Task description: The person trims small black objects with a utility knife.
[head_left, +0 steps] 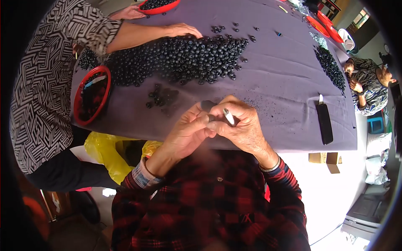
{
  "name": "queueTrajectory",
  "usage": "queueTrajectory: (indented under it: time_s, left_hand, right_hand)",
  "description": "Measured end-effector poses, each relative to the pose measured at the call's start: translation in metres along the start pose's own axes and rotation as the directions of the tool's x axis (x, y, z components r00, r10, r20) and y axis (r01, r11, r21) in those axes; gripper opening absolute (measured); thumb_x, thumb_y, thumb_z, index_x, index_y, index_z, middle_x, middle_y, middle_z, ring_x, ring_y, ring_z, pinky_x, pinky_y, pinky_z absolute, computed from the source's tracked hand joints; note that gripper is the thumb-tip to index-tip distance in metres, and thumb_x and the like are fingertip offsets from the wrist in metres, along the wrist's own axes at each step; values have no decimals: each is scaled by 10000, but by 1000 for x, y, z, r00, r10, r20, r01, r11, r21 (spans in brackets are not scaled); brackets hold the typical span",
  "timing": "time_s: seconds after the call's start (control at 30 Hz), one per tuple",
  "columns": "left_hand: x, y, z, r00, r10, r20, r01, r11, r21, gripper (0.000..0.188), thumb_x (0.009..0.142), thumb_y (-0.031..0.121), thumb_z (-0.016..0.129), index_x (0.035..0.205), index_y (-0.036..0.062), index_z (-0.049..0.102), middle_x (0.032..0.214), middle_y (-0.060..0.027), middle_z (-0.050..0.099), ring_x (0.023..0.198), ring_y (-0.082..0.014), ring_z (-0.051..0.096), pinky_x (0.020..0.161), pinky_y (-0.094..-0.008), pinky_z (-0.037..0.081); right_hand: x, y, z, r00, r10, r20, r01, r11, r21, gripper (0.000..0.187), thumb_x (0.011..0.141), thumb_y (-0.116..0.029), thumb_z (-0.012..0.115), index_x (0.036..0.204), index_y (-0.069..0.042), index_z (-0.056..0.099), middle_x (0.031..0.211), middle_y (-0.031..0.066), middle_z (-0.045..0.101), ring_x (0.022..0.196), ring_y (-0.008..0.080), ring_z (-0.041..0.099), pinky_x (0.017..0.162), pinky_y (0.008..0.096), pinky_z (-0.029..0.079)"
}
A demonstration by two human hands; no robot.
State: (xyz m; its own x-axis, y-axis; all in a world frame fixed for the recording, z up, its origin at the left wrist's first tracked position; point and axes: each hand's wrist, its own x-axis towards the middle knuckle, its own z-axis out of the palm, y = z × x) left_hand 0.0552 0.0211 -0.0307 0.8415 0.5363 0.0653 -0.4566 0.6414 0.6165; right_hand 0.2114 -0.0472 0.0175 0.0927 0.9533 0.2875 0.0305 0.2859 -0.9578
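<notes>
My two hands meet over the near edge of the cloth-covered table. My right hand [245,127] is closed around a slim white-handled tool [229,116]; its working end is hidden by my fingers. The fingers of my left hand [188,129] pinch a small dark piece [207,106] against the right fingertips, and its shape is partly covered. Beyond my hands lies a long heap of small round black pieces [180,58]. A smaller cluster of black pieces [157,96] sits just past my left hand.
At left, a person's hand [184,30] touches the heap. A red basin [76,109] stands by that person; another red bowl [161,9] holds black pieces. A black sheath-like object [324,123] lies at right, near a pile of dark scraps [329,69]. Another person [368,83] sits far right.
</notes>
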Motion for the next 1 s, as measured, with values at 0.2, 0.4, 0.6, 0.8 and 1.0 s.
queueTrajectory:
  time_s: [0.2,0.4,0.6,0.8,1.0]
  left_hand:
    - [-9,6,12,987,-43,-152,65,988,139,125,945,141,576,1060,104,544,920,9,602,810,-70,565,713,-250,482]
    - [-8,6,3,993,-57,-101,64,996,64,219,924,157,602,1123,89,540,996,-5,614,851,-91,600,721,-239,500]
    - [-16,16,5,997,-41,-60,47,994,96,181,926,158,597,1077,85,528,941,-21,606,804,-118,599,729,-272,501]
    - [-32,14,14,993,-34,-116,41,997,59,161,929,147,589,1063,88,524,880,-15,582,824,-117,559,721,-273,480]
    - [-40,25,30,994,27,-101,-16,993,114,209,931,133,578,1118,89,493,873,-3,567,838,-124,552,718,-281,454]
  right_hand:
    - [-4,4,-1,990,-135,44,142,951,-276,184,708,-19,795,841,-27,669,755,17,577,667,98,548,595,259,454]
    - [1,7,2,992,-118,35,123,967,-221,174,717,-18,787,837,-19,661,775,17,573,668,98,547,599,252,449]
    - [1,0,9,987,72,146,-100,976,191,85,855,-49,690,882,24,657,801,50,586,712,147,637,665,282,523]
    - [-8,-14,12,960,241,145,-256,961,100,170,910,-142,646,938,25,656,794,51,628,716,122,626,637,275,515]
    - [-20,-27,6,999,-9,40,25,904,-427,349,908,-347,625,1020,-17,611,752,18,556,676,125,510,640,283,449]
